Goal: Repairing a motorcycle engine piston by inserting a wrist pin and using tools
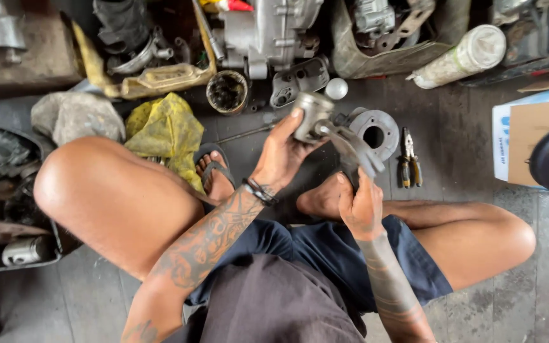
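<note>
With the left hand wrapped round the piston and the right hand gripping the connecting rod, best steady both — close over the floor — while working the joint.

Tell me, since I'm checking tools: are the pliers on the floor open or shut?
Shut: the dark-handled metal pliers lie flat on the grey concrete floor, handles together and tips closed.

We note pliers on the floor right of the round housing; crumpled cloth lies left.
</note>
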